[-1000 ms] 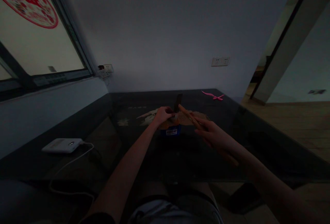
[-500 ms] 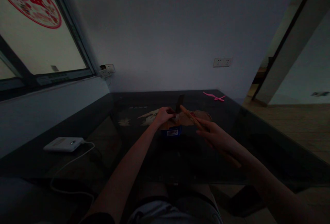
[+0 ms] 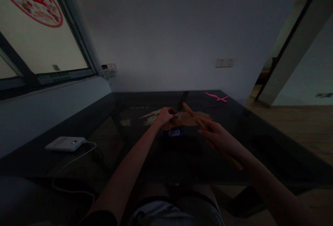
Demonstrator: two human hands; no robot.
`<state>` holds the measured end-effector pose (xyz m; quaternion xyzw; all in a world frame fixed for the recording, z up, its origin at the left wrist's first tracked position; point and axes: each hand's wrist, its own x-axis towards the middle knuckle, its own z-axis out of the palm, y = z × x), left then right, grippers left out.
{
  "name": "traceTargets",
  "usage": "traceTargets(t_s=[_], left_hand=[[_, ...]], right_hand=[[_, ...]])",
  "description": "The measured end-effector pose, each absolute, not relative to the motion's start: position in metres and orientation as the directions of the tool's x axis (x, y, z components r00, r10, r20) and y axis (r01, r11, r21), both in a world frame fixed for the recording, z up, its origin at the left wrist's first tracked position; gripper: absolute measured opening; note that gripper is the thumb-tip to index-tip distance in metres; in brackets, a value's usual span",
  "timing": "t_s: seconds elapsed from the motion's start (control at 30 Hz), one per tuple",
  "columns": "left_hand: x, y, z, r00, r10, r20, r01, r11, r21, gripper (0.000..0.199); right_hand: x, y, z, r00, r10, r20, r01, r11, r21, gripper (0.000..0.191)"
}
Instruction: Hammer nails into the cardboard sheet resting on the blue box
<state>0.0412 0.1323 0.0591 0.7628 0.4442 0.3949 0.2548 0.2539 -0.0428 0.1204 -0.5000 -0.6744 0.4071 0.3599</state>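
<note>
On the dark glossy table [image 3: 156,163] lies a brown piece [image 3: 191,118] that looks like cardboard, above a blue box [image 3: 174,132] with a white label. My left hand [image 3: 166,115] is closed at its left part, thumb and fingers pinching something small that I cannot make out. In my right hand [image 3: 214,130] is the wooden handle of a hammer [image 3: 192,112], fingers wrapped round it. The dark hammer head [image 3: 183,100] is raised just beyond my left fingertips. The handle's lower end shows below my right palm.
A white power bank [image 3: 66,144] with a white cable lies at the left. A pink strip [image 3: 217,97] is at the back right. Pale printed patches [image 3: 152,118] show left of the box. Wall sockets [image 3: 225,62] are behind the table.
The hammer head has risen slightly and tilted to the right. My left hand keeps its place and its pinch. The camera view has shifted very slightly.
</note>
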Motion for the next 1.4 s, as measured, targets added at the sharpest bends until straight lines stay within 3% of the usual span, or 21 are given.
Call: traceTargets(t_s=[0.23, 0.37, 0.47, 0.67, 0.77, 0.97, 1.1, 1.27, 1.4], left_hand=[[0.042, 0.141, 0.059, 0.338, 0.871, 0.356, 0.357, -0.469, 0.808, 0.02], [0.031, 0.145, 0.066, 0.285, 0.88, 0.379, 0.293, -0.456, 0.84, 0.025], [0.01, 0.138, 0.07, 0.148, 0.894, 0.423, 0.202, -0.446, 0.872, 0.027], [-0.041, 0.096, 0.038, -0.218, 0.866, 0.449, 0.128, -0.431, 0.893, 0.036], [-0.054, 0.08, 0.009, -0.179, 0.909, 0.377, 0.169, -0.349, 0.922, 0.037], [-0.041, 0.073, -0.018, 0.111, 0.96, 0.256, 0.234, -0.276, 0.932, 0.052], [-0.028, 0.067, -0.02, 0.122, 0.961, 0.247, 0.306, -0.274, 0.912, 0.065], [-0.021, 0.067, -0.02, 0.165, 0.959, 0.23, 0.285, -0.27, 0.92, 0.073], [-0.014, 0.071, -0.016, 0.217, 0.953, 0.21, 0.24, -0.261, 0.935, 0.071]], right_hand=[[0.271, -0.067, 0.116, -0.187, 0.98, 0.061, 0.279, 0.113, -0.954, 0.07], [0.28, -0.086, 0.095, -0.058, 0.998, 0.02, 0.1, 0.026, -0.995, 0.068], [0.282, -0.101, 0.074, 0.115, 0.993, -0.033, -0.089, -0.023, -0.996, 0.069], [0.285, -0.122, 0.036, 0.158, 0.986, -0.048, -0.28, -0.002, -0.96, 0.054], [0.28, -0.126, 0.035, 0.197, 0.98, -0.026, -0.389, 0.054, -0.92, 0.047], [0.261, -0.125, 0.051, -0.028, 0.998, 0.057, -0.537, 0.033, -0.843, 0.042], [0.27, -0.125, 0.05, 0.019, 0.999, 0.035, -0.454, 0.04, -0.89, 0.044], [0.296, -0.127, 0.05, 0.123, 0.992, 0.022, -0.102, 0.035, -0.994, 0.029], [0.31, -0.13, 0.054, 0.186, 0.982, 0.04, 0.198, 0.002, -0.98, 0.034]])
